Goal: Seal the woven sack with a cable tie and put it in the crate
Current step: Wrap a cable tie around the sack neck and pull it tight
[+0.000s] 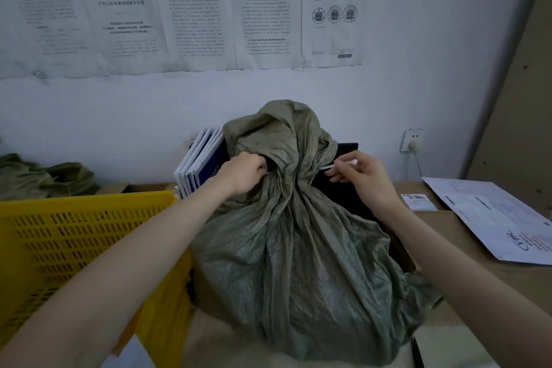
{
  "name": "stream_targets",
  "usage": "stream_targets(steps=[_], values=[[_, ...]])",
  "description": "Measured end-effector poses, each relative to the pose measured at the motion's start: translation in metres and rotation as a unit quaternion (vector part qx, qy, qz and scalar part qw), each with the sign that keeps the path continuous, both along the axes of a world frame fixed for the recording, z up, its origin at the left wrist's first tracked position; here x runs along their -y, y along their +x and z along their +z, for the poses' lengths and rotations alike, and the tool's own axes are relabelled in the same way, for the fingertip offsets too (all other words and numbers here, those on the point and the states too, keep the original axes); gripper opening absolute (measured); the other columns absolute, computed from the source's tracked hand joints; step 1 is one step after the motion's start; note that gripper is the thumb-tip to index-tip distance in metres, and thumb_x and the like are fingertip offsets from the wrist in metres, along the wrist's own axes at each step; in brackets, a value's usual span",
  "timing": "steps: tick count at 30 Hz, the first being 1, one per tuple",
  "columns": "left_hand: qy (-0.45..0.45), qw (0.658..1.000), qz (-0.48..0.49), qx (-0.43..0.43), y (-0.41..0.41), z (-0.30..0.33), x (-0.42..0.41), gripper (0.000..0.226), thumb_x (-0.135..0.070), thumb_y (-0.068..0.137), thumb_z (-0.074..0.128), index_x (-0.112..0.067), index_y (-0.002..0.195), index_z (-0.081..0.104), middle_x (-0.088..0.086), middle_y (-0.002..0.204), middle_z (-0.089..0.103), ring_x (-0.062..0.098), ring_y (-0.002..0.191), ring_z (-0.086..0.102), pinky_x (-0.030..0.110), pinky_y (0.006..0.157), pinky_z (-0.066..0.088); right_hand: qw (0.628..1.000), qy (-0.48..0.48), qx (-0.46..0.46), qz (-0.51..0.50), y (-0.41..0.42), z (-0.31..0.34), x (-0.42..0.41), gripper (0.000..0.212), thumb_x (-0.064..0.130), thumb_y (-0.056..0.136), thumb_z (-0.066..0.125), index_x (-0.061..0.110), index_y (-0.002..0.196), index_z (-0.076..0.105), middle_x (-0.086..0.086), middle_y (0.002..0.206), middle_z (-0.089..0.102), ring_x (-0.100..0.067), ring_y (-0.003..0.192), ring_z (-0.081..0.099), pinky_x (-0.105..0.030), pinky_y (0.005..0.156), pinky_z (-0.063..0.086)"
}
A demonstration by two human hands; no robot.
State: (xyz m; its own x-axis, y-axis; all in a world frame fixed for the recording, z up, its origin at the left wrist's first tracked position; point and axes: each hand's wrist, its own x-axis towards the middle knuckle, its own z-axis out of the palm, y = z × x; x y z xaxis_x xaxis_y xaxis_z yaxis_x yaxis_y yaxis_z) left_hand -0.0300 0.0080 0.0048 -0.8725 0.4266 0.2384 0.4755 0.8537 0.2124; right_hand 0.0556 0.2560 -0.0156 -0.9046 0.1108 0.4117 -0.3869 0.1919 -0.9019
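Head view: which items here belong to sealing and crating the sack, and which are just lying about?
In the job:
woven sack, neck gripped by the left hand
white cable tie, pinched in the right hand
yellow crate, left of the sack

Lying about:
blue-and-white booklets
spare green sacks
printed papers on the right
wall notices

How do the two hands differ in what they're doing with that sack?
The left hand is a closed fist bunching the sack at its neck; the right hand touches no cloth I can see and pinches a thin white cable tie in its fingertips. The left hand presses into the sack, while the right hand is held just beside the neck. Both are bare and at about the same height.
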Motion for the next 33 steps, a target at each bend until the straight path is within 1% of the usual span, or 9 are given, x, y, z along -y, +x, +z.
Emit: stream_targets(steps=[2, 4, 8, 13, 17, 21, 26, 29, 33], values=[[0.012, 0.999, -0.029, 0.024, 0.007, 0.002, 0.003, 0.015, -0.022, 0.098, 0.049, -0.021, 0.109, 0.061, 0.000, 0.086, 0.070, 0.014, 0.074, 0.063, 0.030, 0.060, 0.044, 1.000, 0.006, 0.001, 0.006, 0.003, -0.006, -0.001, 0.007, 0.011, 0.094, 0.056, 0.008, 0.091, 0.062, -0.009, 0.087, 0.074, -0.022, 0.081, 0.070, -0.027, 0.078, 0.055], [0.067, 0.989, -0.080, 0.103, 0.016, 0.007, 0.004, 0.014, -0.018, 0.098, 0.051, -0.021, 0.103, 0.063, -0.001, 0.075, 0.070, 0.008, 0.063, 0.061, 0.024, 0.059, 0.046, 1.000, 0.006, -0.001, 0.011, 0.006, -0.010, -0.001, 0.008, 0.009, 0.094, 0.056, 0.009, 0.092, 0.063, -0.011, 0.089, 0.074, -0.024, 0.083, 0.071, -0.026, 0.077, 0.055], [0.143, 0.966, -0.109, 0.188, 0.028, 0.016, 0.003, 0.024, -0.013, 0.098, 0.046, -0.015, 0.097, 0.069, 0.000, 0.087, 0.072, 0.009, 0.075, 0.064, 0.025, 0.073, 0.049, 1.000, -0.009, -0.005, 0.017, 0.010, -0.010, 0.001, 0.010, 0.008, 0.094, 0.055, 0.011, 0.091, 0.064, -0.012, 0.090, 0.074, -0.023, 0.082, 0.071, -0.025, 0.076, 0.055], [0.280, 0.904, -0.133, 0.295, 0.028, 0.017, 0.002, 0.026, -0.025, 0.098, 0.044, -0.017, 0.115, 0.062, -0.002, 0.105, 0.070, 0.011, 0.090, 0.063, 0.024, 0.081, 0.047, 0.999, -0.016, -0.013, 0.028, 0.011, -0.009, 0.000, 0.008, 0.008, 0.094, 0.053, 0.007, 0.096, 0.061, -0.010, 0.095, 0.074, -0.020, 0.085, 0.071, -0.021, 0.075, 0.053], [0.225, 0.934, -0.149, 0.235, 0.025, 0.008, 0.002, 0.031, -0.008, 0.098, 0.048, -0.017, 0.127, 0.054, -0.006, 0.112, 0.067, 0.006, 0.096, 0.063, 0.023, 0.084, 0.047, 1.000, -0.009, -0.018, 0.023, 0.012, -0.009, -0.003, 0.012, 0.007, 0.097, 0.049, 0.008, 0.098, 0.061, -0.008, 0.096, 0.074, -0.017, 0.085, 0.070, -0.024, 0.080, 0.054], [0.252, 0.941, -0.146, 0.172, 0.027, -0.002, -0.004, 0.027, -0.009, 0.101, 0.042, -0.018, 0.111, 0.065, -0.007, 0.095, 0.072, 0.003, 0.081, 0.065, 0.024, 0.081, 0.051, 0.999, -0.007, -0.028, 0.020, 0.013, -0.011, -0.002, 0.015, 0.006, 0.098, 0.046, 0.012, 0.096, 0.060, -0.008, 0.093, 0.073, -0.017, 0.083, 0.070, -0.022, 0.078, 0.053], [0.268, 0.941, -0.145, 0.147, 0.029, -0.011, -0.011, 0.020, -0.010, 0.099, 0.049, -0.011, 0.095, 0.068, 0.000, 0.081, 0.070, 0.008, 0.073, 0.064, 0.020, 0.074, 0.051, 0.999, 0.000, -0.036, 0.040, 0.014, -0.011, -0.003, 0.016, 0.002, 0.096, 0.047, 0.008, 0.096, 0.062, -0.010, 0.084, 0.071, -0.013, 0.074, 0.067, -0.020, 0.073, 0.054], [0.268, 0.949, -0.129, 0.100, 0.024, -0.018, -0.011, 0.017, -0.017, 0.095, 0.057, -0.017, 0.087, 0.071, -0.006, 0.085, 0.064, 0.004, 0.080, 0.058, 0.020, 0.080, 0.042, 0.999, 0.009, -0.051, 0.015, 0.013, -0.011, -0.004, 0.018, 0.003, 0.093, 0.054, 0.014, 0.087, 0.066, -0.010, 0.080, 0.066, -0.007, 0.066, 0.059, -0.017, 0.065, 0.049], [0.299, 0.942, -0.124, 0.086, 0.020, -0.019, -0.013, 0.014, -0.018, 0.092, 0.061, -0.019, 0.087, 0.074, -0.006, 0.092, 0.050, 0.004, 0.090, 0.052, 0.012, 0.086, 0.038, 0.998, 0.032, -0.053, -0.020, 0.009, -0.011, -0.006, 0.019, 0.013, 0.091, 0.060, 0.025, 0.079, 0.069, -0.004, 0.092, 0.061, -0.004, 0.075, 0.058, -0.016, 0.066, 0.049]])
